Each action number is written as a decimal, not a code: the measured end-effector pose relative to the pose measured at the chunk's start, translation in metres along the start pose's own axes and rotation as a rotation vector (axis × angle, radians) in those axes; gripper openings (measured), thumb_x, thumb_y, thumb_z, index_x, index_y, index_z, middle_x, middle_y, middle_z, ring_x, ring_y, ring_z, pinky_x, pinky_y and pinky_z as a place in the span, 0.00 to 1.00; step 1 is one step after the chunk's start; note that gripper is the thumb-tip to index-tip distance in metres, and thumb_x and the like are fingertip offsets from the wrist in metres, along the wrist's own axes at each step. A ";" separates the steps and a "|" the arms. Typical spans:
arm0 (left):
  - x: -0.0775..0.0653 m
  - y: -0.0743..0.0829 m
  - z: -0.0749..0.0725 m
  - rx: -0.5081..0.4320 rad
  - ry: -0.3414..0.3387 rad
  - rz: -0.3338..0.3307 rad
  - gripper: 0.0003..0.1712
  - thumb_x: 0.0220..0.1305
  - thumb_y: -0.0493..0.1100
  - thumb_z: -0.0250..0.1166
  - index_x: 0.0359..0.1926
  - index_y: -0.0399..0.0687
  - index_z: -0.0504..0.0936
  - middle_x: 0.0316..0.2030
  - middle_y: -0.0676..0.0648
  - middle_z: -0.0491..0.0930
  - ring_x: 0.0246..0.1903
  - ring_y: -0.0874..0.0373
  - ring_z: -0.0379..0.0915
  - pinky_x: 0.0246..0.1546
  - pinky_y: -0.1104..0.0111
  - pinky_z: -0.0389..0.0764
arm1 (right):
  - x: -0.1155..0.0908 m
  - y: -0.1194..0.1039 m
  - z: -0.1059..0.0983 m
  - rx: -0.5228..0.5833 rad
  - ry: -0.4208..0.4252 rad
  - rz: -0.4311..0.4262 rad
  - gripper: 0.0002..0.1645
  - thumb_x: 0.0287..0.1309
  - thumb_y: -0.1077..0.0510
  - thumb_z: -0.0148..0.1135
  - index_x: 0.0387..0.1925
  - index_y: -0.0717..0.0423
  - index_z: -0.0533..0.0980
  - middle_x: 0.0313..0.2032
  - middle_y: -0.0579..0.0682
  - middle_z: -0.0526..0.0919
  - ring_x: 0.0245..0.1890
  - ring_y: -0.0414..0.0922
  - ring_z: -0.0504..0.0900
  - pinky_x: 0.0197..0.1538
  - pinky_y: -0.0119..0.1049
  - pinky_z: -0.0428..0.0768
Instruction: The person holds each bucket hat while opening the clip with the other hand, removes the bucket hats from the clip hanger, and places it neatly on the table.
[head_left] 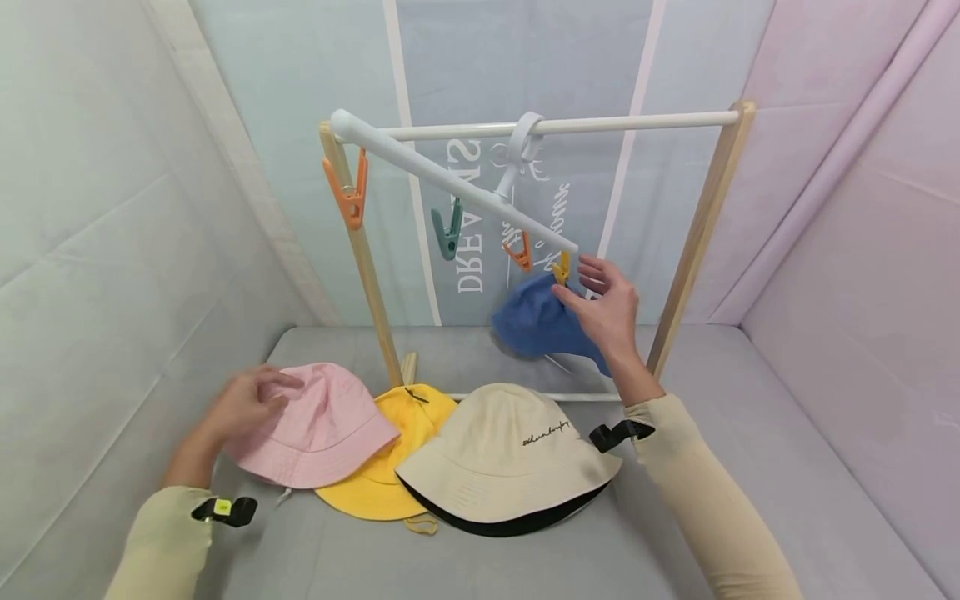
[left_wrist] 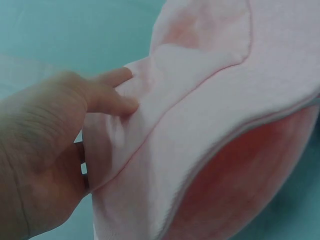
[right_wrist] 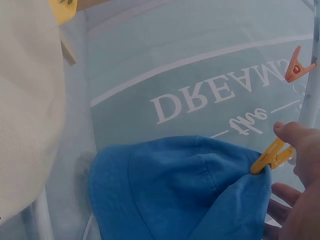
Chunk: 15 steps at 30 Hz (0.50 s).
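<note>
My left hand grips the crown of a pink bucket hat lying on the grey floor. In the left wrist view, thumb and fingers pinch a fold of the pink hat. My right hand is raised at the end of the white hanger bar, fingers relaxed around a yellow clip. The yellow clip is clamped on the brim of a blue hat, which hangs from it; my thumb is just above the clip's end. The blue hat dangles below the bar.
A yellow hat and a cream hat with a black underside lie beside the pink one. The bar hangs from a white rod between wooden posts. Orange, teal and orange clips hang free. Fabric walls enclose the space.
</note>
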<state>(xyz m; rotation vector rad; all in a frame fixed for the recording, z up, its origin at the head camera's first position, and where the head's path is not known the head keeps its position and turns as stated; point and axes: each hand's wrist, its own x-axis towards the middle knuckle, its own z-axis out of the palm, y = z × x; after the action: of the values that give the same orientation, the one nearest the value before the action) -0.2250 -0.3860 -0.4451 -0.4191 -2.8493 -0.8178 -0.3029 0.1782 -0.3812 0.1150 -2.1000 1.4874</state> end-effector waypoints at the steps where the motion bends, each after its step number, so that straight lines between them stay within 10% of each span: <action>1: 0.000 -0.001 0.002 0.001 0.001 0.002 0.16 0.66 0.25 0.72 0.53 0.38 0.93 0.58 0.29 0.89 0.53 0.39 0.81 0.40 0.75 0.76 | 0.000 0.000 0.001 -0.003 0.000 0.000 0.39 0.64 0.56 0.84 0.74 0.58 0.80 0.70 0.66 0.86 0.70 0.66 0.87 0.75 0.65 0.82; 11: 0.000 -0.006 0.012 -0.010 -0.012 -0.055 0.18 0.70 0.26 0.68 0.59 0.34 0.91 0.59 0.30 0.84 0.56 0.34 0.83 0.47 0.75 0.79 | 0.002 0.000 0.006 -0.011 -0.002 0.006 0.38 0.64 0.55 0.84 0.73 0.57 0.81 0.68 0.66 0.87 0.70 0.65 0.88 0.75 0.63 0.83; 15: 0.000 -0.007 0.015 -0.003 -0.013 -0.080 0.19 0.71 0.27 0.68 0.61 0.33 0.90 0.61 0.29 0.83 0.59 0.31 0.82 0.54 0.60 0.88 | 0.003 0.001 0.009 -0.011 -0.009 0.010 0.38 0.64 0.56 0.85 0.73 0.58 0.81 0.67 0.66 0.88 0.69 0.65 0.88 0.75 0.60 0.84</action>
<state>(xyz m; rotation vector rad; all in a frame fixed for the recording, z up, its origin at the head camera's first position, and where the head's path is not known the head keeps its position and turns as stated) -0.2282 -0.3838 -0.4615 -0.3137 -2.8939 -0.8355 -0.3090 0.1706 -0.3825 0.1071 -2.1183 1.4836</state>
